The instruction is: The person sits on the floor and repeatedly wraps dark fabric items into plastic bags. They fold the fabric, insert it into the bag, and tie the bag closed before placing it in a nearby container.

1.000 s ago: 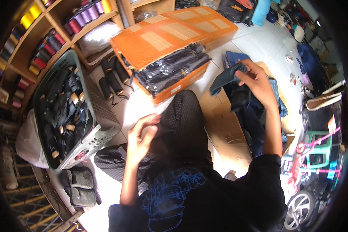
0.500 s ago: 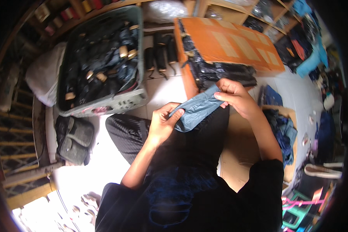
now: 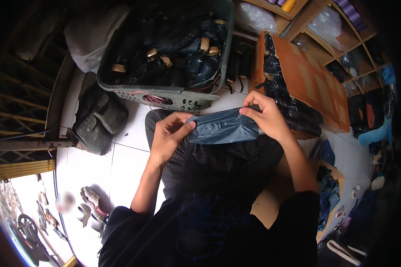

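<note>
Above the dark pinstriped trousers (image 3: pixel 176 165), a piece of slate-blue cloth (image 3: pixel 223 127) is stretched crosswise between the person's two hands. It is longer than it is deep, thin and pliant-looking, with a soft, dull sheen where light catches its upper face. Fine creases run over it, mostly along its length, gathering into a puckered ridge near the middle and breaking into short wrinkles toward the lower edge. Its top edge runs fairly straight; the bottom sags in a shallow curve and looks darker. Whether it is one layer or folded double, I cannot tell.

The left hand (image 3: pixel 168 135) pinches the left end, thumb on the near face and fingers behind. The right hand (image 3: pixel 268 116) nips the upper right corner between thumb and fingertips, where a dark strip of edge shows beside the fingers.

Beyond the cloth stands a grey-green plastic basket (image 3: pixel 158 91) full of dark bundles with pale ends. An orange taped carton (image 3: pixel 314 84) lies to its right, dark plastic showing at its opening. Near the right forearm, crumpled blue fabric (image 3: pixel 329 187) lies in a brown cardboard box (image 3: pixel 266 208).
</note>
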A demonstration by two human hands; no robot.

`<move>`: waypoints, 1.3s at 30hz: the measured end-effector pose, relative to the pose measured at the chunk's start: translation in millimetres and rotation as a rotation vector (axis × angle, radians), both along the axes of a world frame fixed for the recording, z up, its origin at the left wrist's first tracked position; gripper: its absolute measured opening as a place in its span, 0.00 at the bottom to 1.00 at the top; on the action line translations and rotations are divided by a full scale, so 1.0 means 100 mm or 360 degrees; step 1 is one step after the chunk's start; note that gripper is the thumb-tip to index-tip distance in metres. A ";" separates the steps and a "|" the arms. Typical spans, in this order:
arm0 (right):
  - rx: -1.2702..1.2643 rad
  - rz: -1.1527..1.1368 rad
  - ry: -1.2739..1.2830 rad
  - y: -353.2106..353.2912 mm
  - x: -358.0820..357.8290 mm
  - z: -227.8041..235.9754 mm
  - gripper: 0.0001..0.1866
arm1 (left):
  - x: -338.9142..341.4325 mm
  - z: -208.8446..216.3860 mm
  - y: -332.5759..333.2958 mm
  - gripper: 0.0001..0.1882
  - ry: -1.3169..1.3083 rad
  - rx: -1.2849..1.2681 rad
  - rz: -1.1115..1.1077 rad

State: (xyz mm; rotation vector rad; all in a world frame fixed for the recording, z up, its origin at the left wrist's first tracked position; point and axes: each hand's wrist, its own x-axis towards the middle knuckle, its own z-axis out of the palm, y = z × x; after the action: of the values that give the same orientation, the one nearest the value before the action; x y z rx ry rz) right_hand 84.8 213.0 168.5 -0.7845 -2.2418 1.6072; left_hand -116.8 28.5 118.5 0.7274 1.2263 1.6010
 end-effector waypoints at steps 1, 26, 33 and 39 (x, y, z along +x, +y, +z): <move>0.0383 -0.0032 0.0040 -0.05 -0.07 0.01 0.08 | 0.01 -0.01 0.00 0.07 0.0067 -0.0024 0.0075; 0.0145 -0.0123 0.0570 -0.73 -0.28 -0.35 0.10 | 0.20 -0.22 0.12 0.10 0.0808 0.0179 0.0339; 0.0112 -0.0373 0.0461 -0.73 -0.28 -0.49 0.05 | 0.41 -0.16 0.12 0.11 0.0644 -0.0137 0.0520; 0.0005 -0.0281 0.0372 -0.75 -0.28 -0.47 0.07 | 0.38 -0.17 0.20 0.10 0.1082 0.0198 0.0493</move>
State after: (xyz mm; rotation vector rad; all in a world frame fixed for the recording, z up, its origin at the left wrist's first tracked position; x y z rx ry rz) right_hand 56.9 138.4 121.7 -0.7296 -1.9555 1.5265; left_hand -79.0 48.1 101.5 1.2784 1.8016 1.7515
